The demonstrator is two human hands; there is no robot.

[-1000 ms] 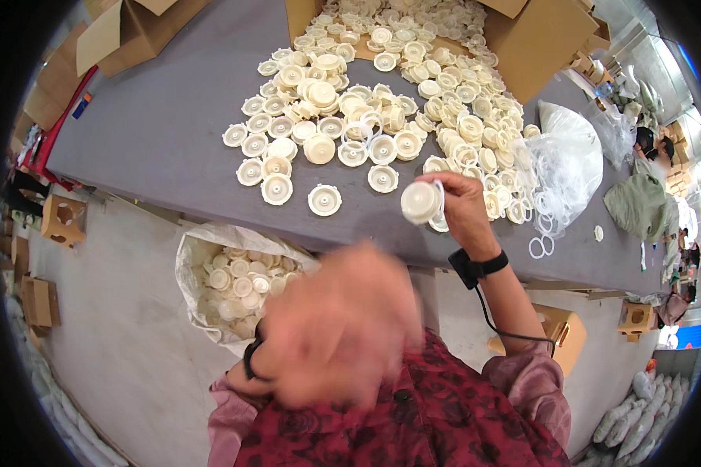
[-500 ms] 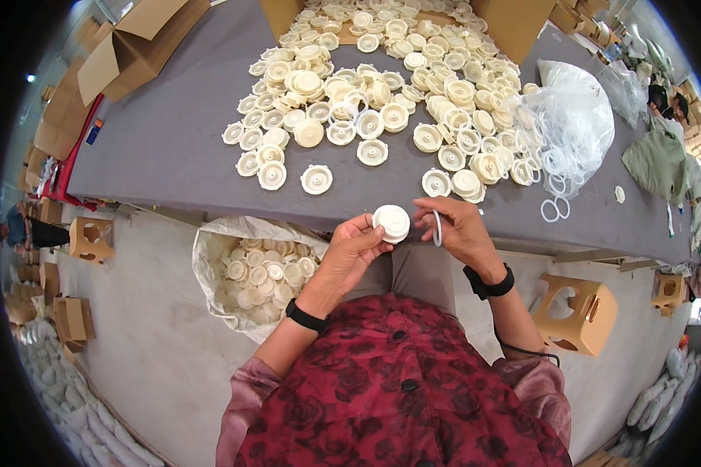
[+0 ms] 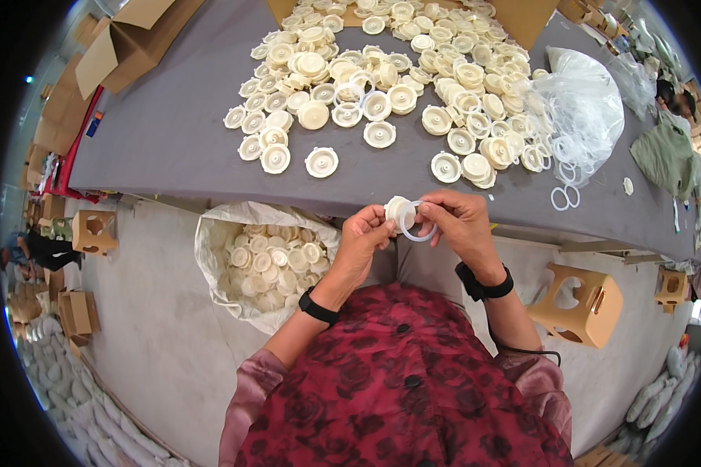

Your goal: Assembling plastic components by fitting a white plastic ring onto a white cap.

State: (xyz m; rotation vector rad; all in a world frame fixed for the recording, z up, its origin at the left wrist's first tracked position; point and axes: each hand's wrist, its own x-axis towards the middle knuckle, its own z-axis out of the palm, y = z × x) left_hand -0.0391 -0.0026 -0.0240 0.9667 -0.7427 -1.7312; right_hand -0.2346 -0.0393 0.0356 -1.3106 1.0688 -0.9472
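My left hand (image 3: 368, 237) is closed on a round cream plastic cap (image 3: 395, 208), pinched at its edge just in front of the table. My right hand (image 3: 457, 223) pinches a translucent white sealing ring (image 3: 418, 235). The ring stands against the cap's right side and overlaps it in view; whether any of it is seated on the cap I cannot tell. On the grey table (image 3: 171, 148) beyond lies a large spread of similar caps (image 3: 379, 134). To its right, a clear plastic bag (image 3: 592, 93) holds many rings, with two loose rings (image 3: 566, 198) beside it.
A white woven sack (image 3: 210, 257) full of caps stands on the floor below the table edge, left of my hands. Brown plastic stools (image 3: 592, 311) stand at both sides. An open cardboard box (image 3: 132, 47) sits at the table's far left.
My right hand has brought the ring leftward against the cap. My left hand has tilted the cap from facing up to nearly on edge. The view has shifted slightly.
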